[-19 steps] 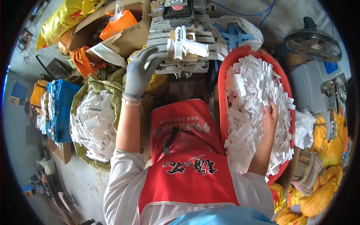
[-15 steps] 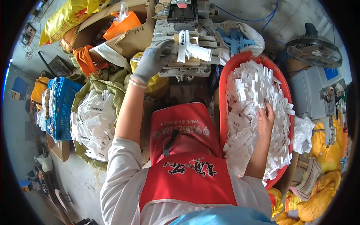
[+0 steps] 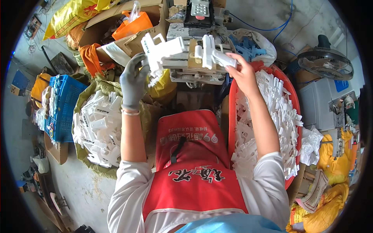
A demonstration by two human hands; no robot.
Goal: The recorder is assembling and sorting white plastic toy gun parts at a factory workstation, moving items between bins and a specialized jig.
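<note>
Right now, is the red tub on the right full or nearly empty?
Full: the red tub is heaped with white plastic parts up to its rim.

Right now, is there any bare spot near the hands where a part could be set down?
Hardly. The left hand and right hand both hold white parts at the machine, itself cluttered. The red tub and the sack are heaped full. Only the bare floor, between sack and apron, is free.
</note>
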